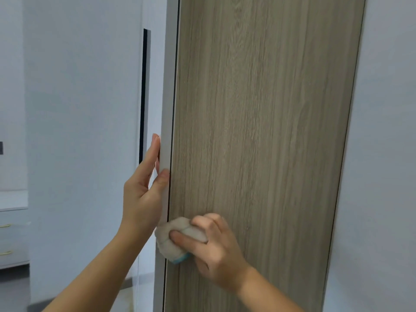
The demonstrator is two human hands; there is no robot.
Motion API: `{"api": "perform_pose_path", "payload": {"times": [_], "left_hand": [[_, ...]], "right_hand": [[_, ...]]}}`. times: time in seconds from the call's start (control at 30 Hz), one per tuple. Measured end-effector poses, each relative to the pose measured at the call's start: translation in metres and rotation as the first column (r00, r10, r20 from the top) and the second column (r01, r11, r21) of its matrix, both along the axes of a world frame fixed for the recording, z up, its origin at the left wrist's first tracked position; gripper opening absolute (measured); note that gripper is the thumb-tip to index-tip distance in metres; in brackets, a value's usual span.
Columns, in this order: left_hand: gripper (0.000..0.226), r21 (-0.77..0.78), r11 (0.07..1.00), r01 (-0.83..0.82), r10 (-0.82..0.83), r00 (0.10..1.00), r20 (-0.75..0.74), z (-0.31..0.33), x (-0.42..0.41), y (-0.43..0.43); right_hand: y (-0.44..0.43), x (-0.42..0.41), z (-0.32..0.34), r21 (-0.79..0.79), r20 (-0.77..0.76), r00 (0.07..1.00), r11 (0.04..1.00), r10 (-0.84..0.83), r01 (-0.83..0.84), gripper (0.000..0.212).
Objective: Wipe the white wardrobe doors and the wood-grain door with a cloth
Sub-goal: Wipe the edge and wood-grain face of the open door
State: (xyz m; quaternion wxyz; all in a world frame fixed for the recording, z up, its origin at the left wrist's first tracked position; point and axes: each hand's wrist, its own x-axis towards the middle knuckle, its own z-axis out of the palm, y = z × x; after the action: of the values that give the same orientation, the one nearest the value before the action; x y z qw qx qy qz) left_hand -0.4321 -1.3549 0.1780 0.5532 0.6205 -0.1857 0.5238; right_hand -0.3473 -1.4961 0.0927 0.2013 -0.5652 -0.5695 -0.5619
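Note:
The wood-grain door [265,131] fills the middle of the view, standing open with its white edge [167,109] facing me. My left hand [144,190] grips that white edge, fingers behind it and thumb on the front. My right hand [211,246] holds a bunched off-white cloth [177,235] with a blue trim and presses it against the lower left part of the wood-grain face, just below my left hand. A white wardrobe door [78,131] with a long black vertical handle [144,97] stands to the left.
A white surface [382,176] borders the wood-grain door on the right. At the far left, a pale drawer unit [11,235] with gold handles stands against the wall. A strip of floor [126,296] shows at the bottom.

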Motion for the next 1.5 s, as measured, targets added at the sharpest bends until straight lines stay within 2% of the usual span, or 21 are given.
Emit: {"api": "perform_pose_path", "payload": {"times": [0.07,0.17,0.23,0.3,0.37,0.43,0.47,0.53,0.6,0.67,0.7,0.83,0.87,0.93,1.0,1.17,1.23,1.33,1.5], "left_hand": [[0.058,0.009,1.000,0.014,-0.014,1.000,-0.003,0.000,0.000,0.001],[0.058,-0.001,1.000,0.024,-0.024,1.000,-0.019,0.000,0.000,0.002],[0.058,0.005,1.000,0.022,-0.022,0.999,-0.029,0.001,-0.001,0.002],[0.058,0.001,0.999,0.038,-0.038,0.999,-0.029,0.001,-0.001,0.002],[0.058,0.006,1.000,0.028,-0.028,0.999,-0.024,0.001,-0.002,0.002],[0.058,0.010,1.000,0.014,-0.014,1.000,-0.024,0.001,-0.002,0.001],[0.058,0.009,1.000,0.010,-0.010,1.000,-0.021,0.001,-0.003,0.001],[0.058,0.017,1.000,-0.007,0.008,1.000,-0.019,0.001,-0.002,0.002],[0.057,0.059,0.995,-0.080,0.082,0.996,-0.027,-0.003,0.000,-0.001],[0.056,0.124,0.966,-0.228,0.233,0.972,-0.030,-0.012,0.003,-0.008],[0.057,0.149,0.940,-0.308,0.314,0.949,-0.020,-0.016,0.004,-0.013],[0.062,0.220,0.813,-0.539,0.549,0.835,0.014,-0.025,0.012,-0.020],[0.062,0.239,0.785,-0.571,0.585,0.811,0.015,-0.026,0.012,-0.019],[0.065,0.272,0.746,-0.607,0.631,0.776,0.001,-0.032,0.012,-0.020],[0.066,0.290,0.718,-0.633,0.660,0.751,0.006,-0.039,0.012,-0.022],[0.068,0.284,0.694,-0.661,0.690,0.724,-0.003,-0.049,0.016,-0.024],[0.067,0.272,0.693,-0.668,0.692,0.722,0.007,-0.049,0.018,-0.024],[0.065,0.262,0.690,-0.675,0.696,0.718,0.016,-0.049,0.020,-0.025],[0.066,0.276,0.676,-0.683,0.705,0.709,0.027,-0.051,0.021,-0.024]], "right_hand": [[-0.006,0.006,0.015,0.057,-0.012,1.000,0.998,-0.014,0.015,0.034],[-0.008,0.018,0.051,0.357,-0.223,0.975,0.932,0.016,0.067,0.042],[-0.002,0.018,0.063,0.463,-0.300,0.953,0.881,0.051,0.098,0.046],[0.003,0.012,0.052,0.364,-0.214,0.977,0.929,0.023,0.058,0.041],[0.004,0.004,0.032,0.139,-0.052,0.999,0.990,0.010,-0.003,0.036],[0.001,0.000,0.027,-0.009,0.073,0.997,1.000,-0.015,0.015,0.032],[0.000,0.001,0.035,-0.014,0.092,0.995,0.999,-0.027,0.029,0.031],[-0.005,0.011,0.058,0.114,0.030,0.999,0.993,-0.028,0.024,0.033],[-0.016,0.026,0.088,0.342,-0.142,0.990,0.937,-0.019,0.067,0.041],[-0.018,0.031,0.099,0.491,-0.295,0.955,0.862,0.029,0.126,0.045],[-0.012,0.027,0.091,0.502,-0.316,0.947,0.856,0.046,0.126,0.045],[-0.007,0.006,0.030,0.253,-0.176,0.984,0.967,0.011,0.034,0.042],[-0.014,0.014,0.026,0.256,-0.183,0.983,0.966,0.003,0.045,0.043],[-0.035,0.038,0.027,0.405,-0.266,0.964,0.909,0.011,0.101,0.047],[-0.058,0.067,0.030,0.583,-0.358,0.931,0.795,0.065,0.169,0.048],[-0.116,0.131,0.036,0.733,-0.498,0.851,0.606,0.170,0.308,0.049],[-0.139,0.150,0.041,0.734,-0.588,0.789,0.528,0.179,0.427,0.039],[-0.176,0.181,0.042,0.641,-0.741,0.659,0.431,0.131,0.635,0.023],[-0.212,0.215,0.043,0.482,-0.865,0.501,0.325,0.029,0.814,0.027]]}}
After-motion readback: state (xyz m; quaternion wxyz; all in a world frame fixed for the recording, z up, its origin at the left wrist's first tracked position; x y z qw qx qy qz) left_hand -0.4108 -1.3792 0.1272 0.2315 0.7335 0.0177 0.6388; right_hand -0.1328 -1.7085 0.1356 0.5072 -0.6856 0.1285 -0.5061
